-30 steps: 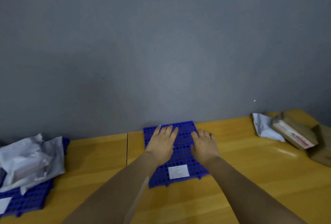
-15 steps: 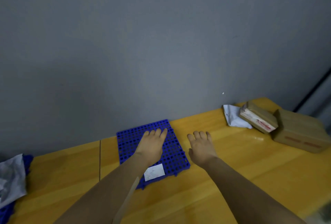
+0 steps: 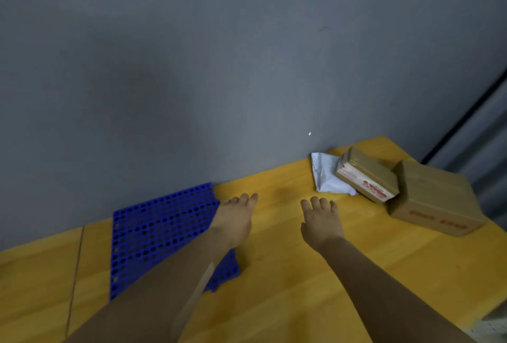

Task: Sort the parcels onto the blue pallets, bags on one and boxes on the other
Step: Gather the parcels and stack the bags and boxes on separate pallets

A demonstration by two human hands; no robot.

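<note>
Head view, left to right: a yellow wooden table [image 3: 288, 287] runs along a grey wall [image 3: 192, 68], with a thin seam [image 3: 75, 274] crossing its top near the left edge. A blue pallet [image 3: 159, 233] lies flat with its far edge at the wall; its near right corner is hidden under the left forearm, so its full outline cannot be traced. The left hand [image 3: 233, 222] is palm down over the pallet's right edge, fingers straight and close together, tips reaching past it above bare wood, holding nothing; whether it touches the pallet cannot be told. The right hand [image 3: 319, 222] hangs palm down over the table between pallet and parcels, fingers straight and slightly spread, also holding nothing. Further right, by the wall, a crumpled white bag [image 3: 326, 178] lies on the table, its right part covered by a small box [image 3: 367, 175] that sits tilted on it. This box carries a white label with red print, too blurred to read. Just beside it, seemingly touching, stands a larger box [image 3: 436, 200] with smeared red marks on its near face. At the lower right corner a pale grey shape [image 3: 493, 320] is cut off by the frame
</note>
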